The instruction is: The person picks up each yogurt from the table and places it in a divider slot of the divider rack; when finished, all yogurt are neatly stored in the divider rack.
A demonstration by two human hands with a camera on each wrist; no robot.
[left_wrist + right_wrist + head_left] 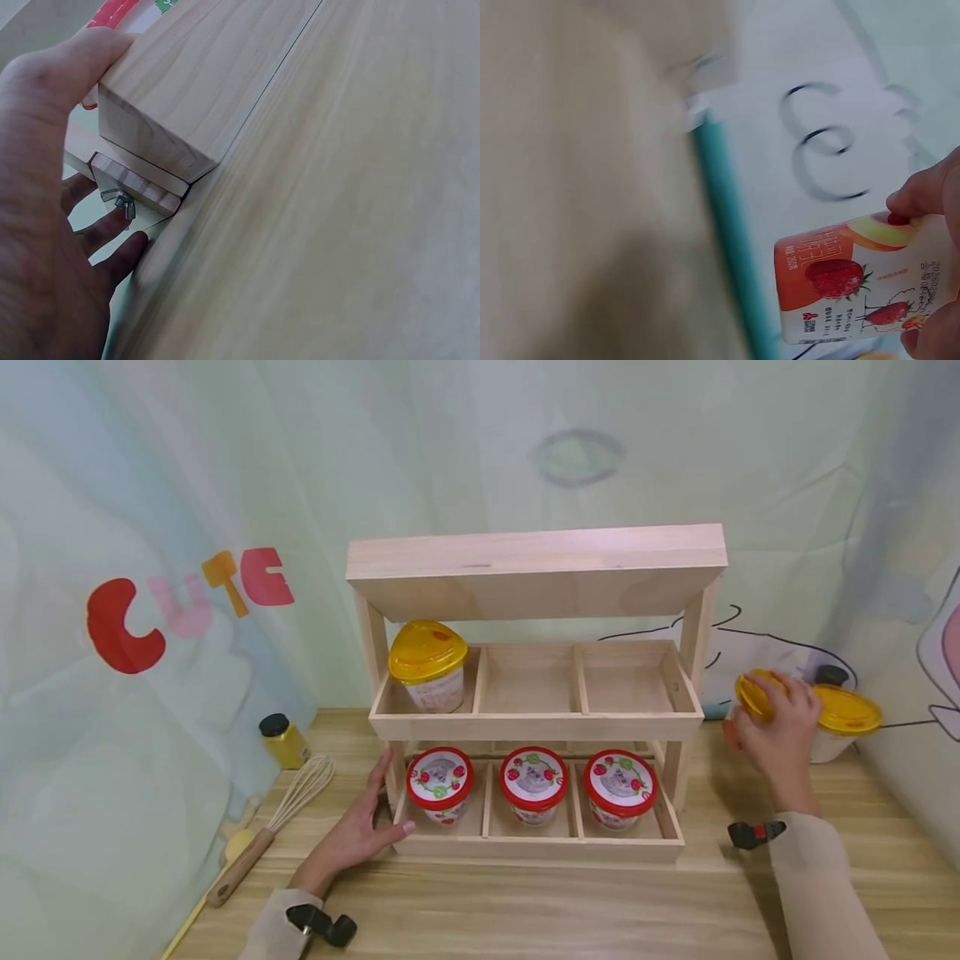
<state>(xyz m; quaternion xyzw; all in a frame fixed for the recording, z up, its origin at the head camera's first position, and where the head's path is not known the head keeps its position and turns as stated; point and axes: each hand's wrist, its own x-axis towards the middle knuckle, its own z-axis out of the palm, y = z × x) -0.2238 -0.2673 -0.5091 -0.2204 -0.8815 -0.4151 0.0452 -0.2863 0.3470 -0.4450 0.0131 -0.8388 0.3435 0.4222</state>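
Your left hand point(352, 835) lies nearest, at seven o'clock, fingers relaxed, thumb pressed against the wooden rack point(536, 847)'s lower left corner, gripping nothing. At three o'clock, right of the rack, your right hand point(780, 735) grasps a yellow-lidded cup point(753, 695), beside a second yellow-lidded cup point(846, 720).

- Pale green printed backdrop point(480, 443) hangs behind the wooden table point(525, 910).
- Colourful letters "CUTE" point(187, 606) sit on the backdrop's left part.
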